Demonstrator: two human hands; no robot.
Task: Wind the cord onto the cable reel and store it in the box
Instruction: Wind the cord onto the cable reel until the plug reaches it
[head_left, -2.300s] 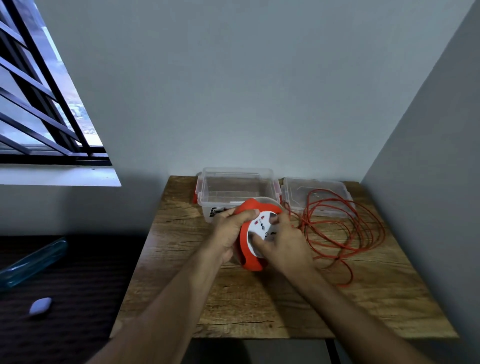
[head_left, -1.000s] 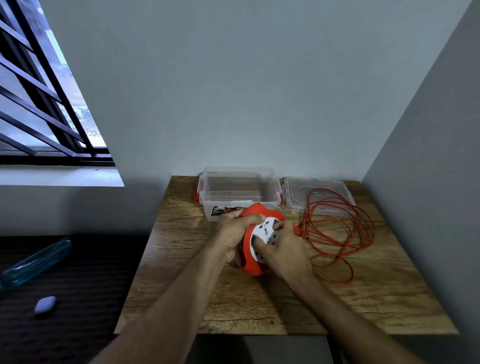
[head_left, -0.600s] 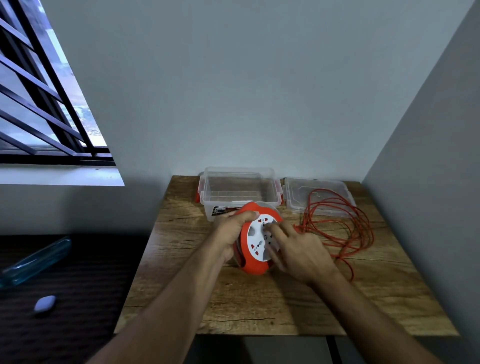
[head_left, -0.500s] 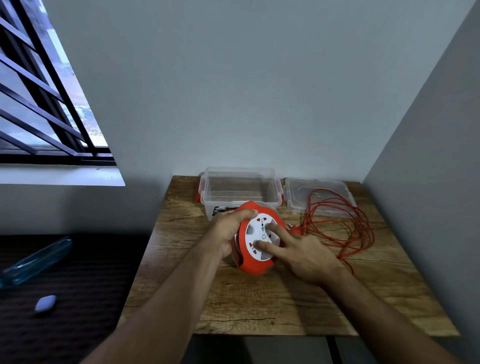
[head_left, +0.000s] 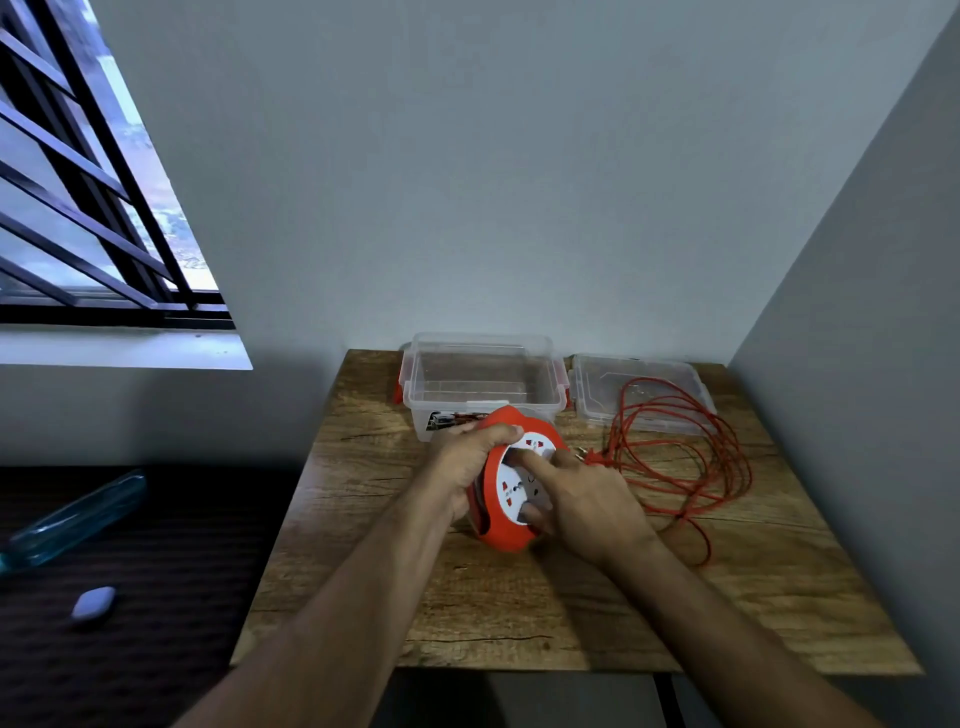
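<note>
An orange cable reel (head_left: 506, 535) with a white socket face stands on edge on the wooden table (head_left: 571, 613). My left hand (head_left: 467, 462) grips its upper left rim, fingers curled over the top. My right hand (head_left: 576, 499) lies on the white face, index finger pressed into it and thumb low on the face. Loose orange cord (head_left: 691, 462) lies in loops to the right, partly over a clear lid. The clear plastic box (head_left: 483, 384) stands open just behind the reel.
The clear lid (head_left: 639, 389) lies right of the box at the back. A grey wall closes the table's right side. To the left, a dark lower surface holds a blue glass bottle (head_left: 72, 519) and a small pale object (head_left: 93, 603). A barred window is at the upper left.
My right hand has circled on the reel's white face, its index finger now higher on it. The cord loops have drawn in and shifted. My left hand kept its grip on the rim.
</note>
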